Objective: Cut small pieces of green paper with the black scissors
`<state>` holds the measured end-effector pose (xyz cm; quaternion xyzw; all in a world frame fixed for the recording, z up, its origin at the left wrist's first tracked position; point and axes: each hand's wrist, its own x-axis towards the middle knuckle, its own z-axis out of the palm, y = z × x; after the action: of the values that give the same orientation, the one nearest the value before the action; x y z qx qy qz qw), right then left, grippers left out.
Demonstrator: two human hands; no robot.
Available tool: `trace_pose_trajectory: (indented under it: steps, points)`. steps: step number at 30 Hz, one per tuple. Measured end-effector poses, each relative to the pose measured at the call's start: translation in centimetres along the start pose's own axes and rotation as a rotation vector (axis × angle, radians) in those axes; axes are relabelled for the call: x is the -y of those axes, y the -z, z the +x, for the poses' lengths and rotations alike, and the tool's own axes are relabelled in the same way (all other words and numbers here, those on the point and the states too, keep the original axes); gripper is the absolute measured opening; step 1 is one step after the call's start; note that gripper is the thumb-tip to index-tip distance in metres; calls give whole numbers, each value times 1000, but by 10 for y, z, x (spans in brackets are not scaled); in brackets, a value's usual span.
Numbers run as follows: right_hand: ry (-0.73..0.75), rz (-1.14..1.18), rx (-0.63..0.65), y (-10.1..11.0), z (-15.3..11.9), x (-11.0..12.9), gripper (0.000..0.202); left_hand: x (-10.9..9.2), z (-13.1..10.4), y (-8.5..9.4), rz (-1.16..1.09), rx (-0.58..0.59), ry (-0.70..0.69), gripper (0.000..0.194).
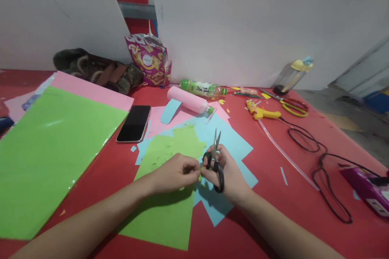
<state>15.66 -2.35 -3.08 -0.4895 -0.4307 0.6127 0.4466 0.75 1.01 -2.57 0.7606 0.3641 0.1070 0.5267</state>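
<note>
My right hand (232,178) has its fingers in the black handles of a pair of scissors (219,180), with the blades pointing away from me and slightly parted. Close beside it, my left hand (176,172) is closed in a pinch. Between the fingertips of both hands shows a tiny scrap of green paper (200,177), mostly hidden. Below lie a cut sheet of green paper (167,218) and jagged light-blue paper (237,139). Past them rests a bottle wrapped in pink paper (187,100), with a blue paper strip (171,111) against it.
A black phone (134,124) and a large green sheet pack (57,158) lie left. At the back are a snack bag (148,60), a green-labelled bottle (200,88) and a camouflage item (100,73). A yellow glue gun (263,112), its cable, and red-and-yellow-handled scissors (293,107) lie right.
</note>
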Motion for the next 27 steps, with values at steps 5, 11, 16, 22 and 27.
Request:
trace_pose_trajectory:
  steps: [5, 11, 16, 22, 27]
  points:
    - [20, -28, 10, 0, -1, 0, 42, -2, -1, -1, -35, -2, 20, 20]
    - [33, -54, -11, 0, 0, 2, 40, -1, -1, -1, -79, -55, 34, 19]
    - [80, -52, -43, 0, 0, 1, 39, 3, 0, 2, -168, -207, 49, 18]
    - [65, 33, 112, 1, -3, -4, 42, -2, -2, 11, -193, -330, 4, 23]
    - [49, 30, 239, -2, -8, 2, 52, -12, -5, 20, -189, -408, -40, 24]
